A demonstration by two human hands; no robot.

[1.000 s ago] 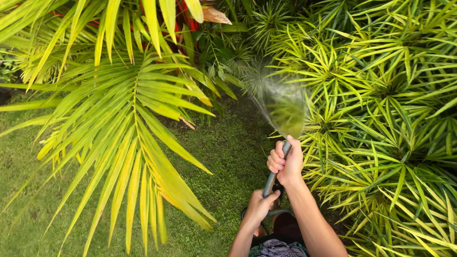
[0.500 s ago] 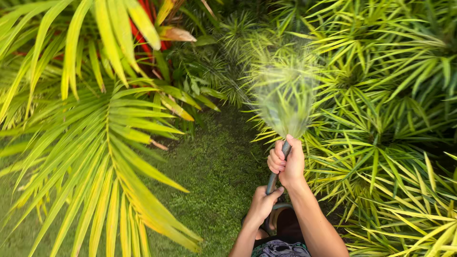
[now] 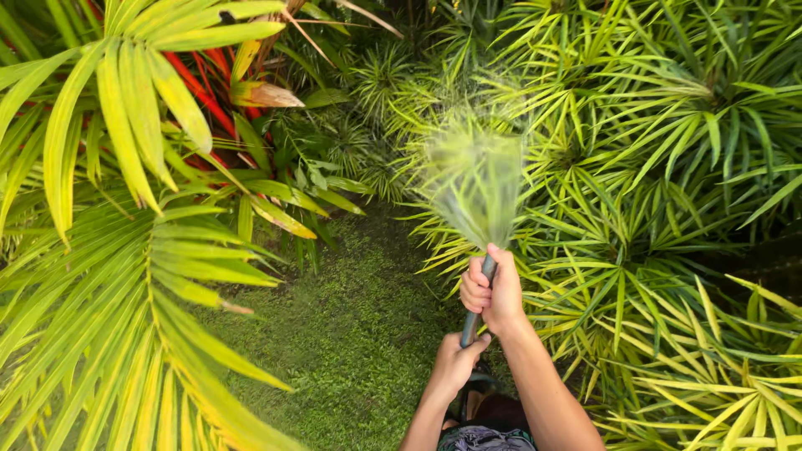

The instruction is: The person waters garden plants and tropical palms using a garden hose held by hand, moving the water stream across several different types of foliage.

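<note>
- Shifted since the earlier frames: water spray fanned wider and aimed further up into the foliage; view tilted, red stems at upper left more exposed.
- Right hand clamped around the upper end of the garden hose, thumb pressed over the outlet, fingers curled tight.
- Left hand wrapped shut around the same hose lower down, just below the right hand, nearly touching it.
- Hose: dark grey-green, smooth, round tube, running upright between both fists, lower part looping down out of sight near the bottom edge.
- Spray: pale, misty, fan-shaped sheet leaving the hose tip, spreading over narrow-leaved shrubs, glossy yellow-green, spiky rosettes filling the right side.
- Broad palm fronds at left, long ribbed leaflets, bright yellow-green, arching over the grass.
- Grass in the middle: short, dense, dark green, fine-textured strip between the fronds and the shrubs.
- Dried tan leaf sheath lying among the red stems.
- No packages, labels or signs to be made out.
</note>
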